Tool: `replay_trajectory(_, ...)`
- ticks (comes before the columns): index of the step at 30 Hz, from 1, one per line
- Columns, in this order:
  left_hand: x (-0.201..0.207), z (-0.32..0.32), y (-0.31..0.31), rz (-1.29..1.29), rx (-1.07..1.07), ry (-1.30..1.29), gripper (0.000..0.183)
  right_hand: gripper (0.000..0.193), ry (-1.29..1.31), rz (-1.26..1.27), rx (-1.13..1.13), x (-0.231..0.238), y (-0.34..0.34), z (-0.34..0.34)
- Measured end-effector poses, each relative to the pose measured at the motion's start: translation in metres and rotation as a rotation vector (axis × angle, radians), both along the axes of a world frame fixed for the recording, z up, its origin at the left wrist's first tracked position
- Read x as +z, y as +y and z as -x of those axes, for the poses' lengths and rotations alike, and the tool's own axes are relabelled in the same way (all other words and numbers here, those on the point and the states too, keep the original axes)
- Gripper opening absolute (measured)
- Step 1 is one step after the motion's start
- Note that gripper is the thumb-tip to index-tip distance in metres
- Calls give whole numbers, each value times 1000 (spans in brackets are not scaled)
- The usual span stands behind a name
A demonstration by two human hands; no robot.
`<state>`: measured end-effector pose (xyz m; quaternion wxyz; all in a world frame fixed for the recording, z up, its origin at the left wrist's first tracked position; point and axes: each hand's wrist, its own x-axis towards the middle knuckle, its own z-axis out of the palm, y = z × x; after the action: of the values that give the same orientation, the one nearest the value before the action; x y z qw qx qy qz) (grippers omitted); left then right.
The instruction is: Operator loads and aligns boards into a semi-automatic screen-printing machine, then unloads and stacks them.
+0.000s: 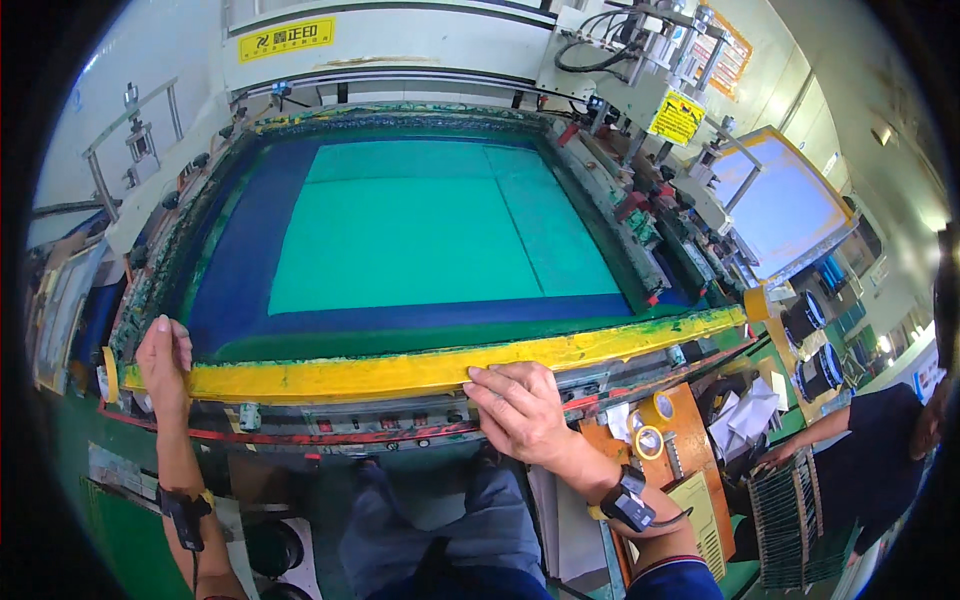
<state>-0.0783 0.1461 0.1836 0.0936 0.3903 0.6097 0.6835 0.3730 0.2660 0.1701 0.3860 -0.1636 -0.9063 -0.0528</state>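
Note:
A large screen-printing frame (205, 300) lies before me, its mesh (420, 240) coloured bright green with a dark blue border. Yellow tape (330, 377) covers the frame's near bar from end to end, with green smears on it. Beside the bar's left end, my left hand (165, 358) is raised with loosely bent fingers and nothing visible in them. Right of the bar's middle, my right hand (520, 408) rests against the yellow tape, fingers extended along its front face. Both wrists wear black strapped devices.
A tape roll (110, 375) is at the left end, another (757, 303) at the right. More rolls (649, 442) lie on a wooden board at lower right. Machine arms (690, 130) flank the frame. A person in dark clothes (880, 460) handles a wire rack (790, 520) at right.

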Motion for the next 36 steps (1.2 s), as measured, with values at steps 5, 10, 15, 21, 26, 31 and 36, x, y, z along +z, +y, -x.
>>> replay_trajectory(5, 5, -9, 1, 9, -29, 18, 33, 45, -59, 25, -29, 0, -10, -9)
replay_trajectory(10, 5, -12, 2, 27, -70, 79, 34, 47, -121, 56, -44, 0, -17, -19)
replay_trajectory(15, -1, -10, 2, 9, -42, 89, 34, 49, -171, 104, -17, -2, -21, -23)
replay_trajectory(21, 30, -64, -28, -180, -341, 177, 32, 46, -133, -20, 76, 5, -26, -27)
replay_trajectory(26, 25, -140, -29, 333, -1414, 381, 21, 32, -229, 135, 241, -24, -36, -61)
replay_trajectory(31, -19, -77, 45, 1038, -677, 137, 28, 21, -120, 386, -153, -35, 14, -104)
replay_trajectory(36, -114, 82, 149, 407, -802, -367, 15, 18, 271, 1078, -320, -24, 89, -112)
